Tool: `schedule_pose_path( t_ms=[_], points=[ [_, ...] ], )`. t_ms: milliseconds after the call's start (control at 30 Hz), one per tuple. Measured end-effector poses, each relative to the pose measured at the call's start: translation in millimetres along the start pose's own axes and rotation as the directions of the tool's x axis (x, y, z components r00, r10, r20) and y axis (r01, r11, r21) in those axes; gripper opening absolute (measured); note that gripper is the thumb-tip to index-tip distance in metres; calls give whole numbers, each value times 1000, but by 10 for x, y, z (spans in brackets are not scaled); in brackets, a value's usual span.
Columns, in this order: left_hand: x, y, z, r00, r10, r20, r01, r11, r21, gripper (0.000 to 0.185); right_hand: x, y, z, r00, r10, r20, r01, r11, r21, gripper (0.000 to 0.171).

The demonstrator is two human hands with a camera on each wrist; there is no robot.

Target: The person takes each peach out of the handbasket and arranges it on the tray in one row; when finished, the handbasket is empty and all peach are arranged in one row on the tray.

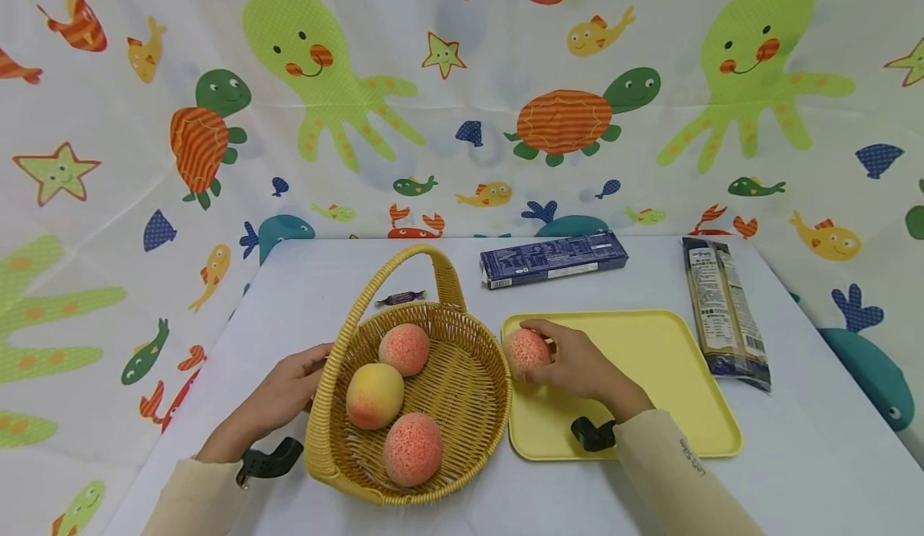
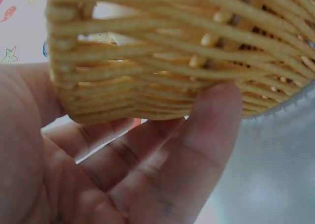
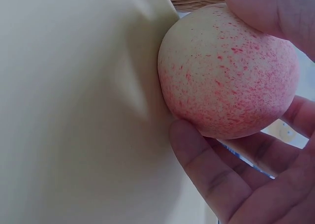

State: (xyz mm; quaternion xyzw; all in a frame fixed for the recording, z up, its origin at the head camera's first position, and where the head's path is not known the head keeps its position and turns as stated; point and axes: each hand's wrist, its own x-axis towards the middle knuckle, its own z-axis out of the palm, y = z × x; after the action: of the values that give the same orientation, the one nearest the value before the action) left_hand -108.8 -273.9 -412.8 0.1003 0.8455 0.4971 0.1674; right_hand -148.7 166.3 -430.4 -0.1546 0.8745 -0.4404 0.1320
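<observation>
Speckled-pink peach (image 1: 525,351): sits at the yellow tray's (image 1: 671,359) near-left corner, just inside its raised edge, close to the basket wall.
Right hand (image 1: 570,363): fingers curled round the peach, thumb on top and fingers below in the wrist view.
Tray: its middle and right side lie bare behind the hand.
Wicker basket (image 1: 476,391): just left of the tray, rims almost touching; holds three peaches (image 1: 393,399).
Left hand (image 1: 285,391): open, straight fingers pressed against the basket's outer left wall.
Table edges: blue box (image 1: 553,257) and wrapped sweet (image 1: 399,298) lie behind; long packet (image 1: 724,311) lies right of the tray.
</observation>
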Motion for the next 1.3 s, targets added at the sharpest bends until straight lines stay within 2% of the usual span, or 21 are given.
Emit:
schedule_pose_path(
  t_ms=[1300],
  points=[
    [0,-26,-2,1000,0,-6,0,1000,-11,50,-10,-18,26,999,26,-21,-26,1000,-7,75]
  ],
)
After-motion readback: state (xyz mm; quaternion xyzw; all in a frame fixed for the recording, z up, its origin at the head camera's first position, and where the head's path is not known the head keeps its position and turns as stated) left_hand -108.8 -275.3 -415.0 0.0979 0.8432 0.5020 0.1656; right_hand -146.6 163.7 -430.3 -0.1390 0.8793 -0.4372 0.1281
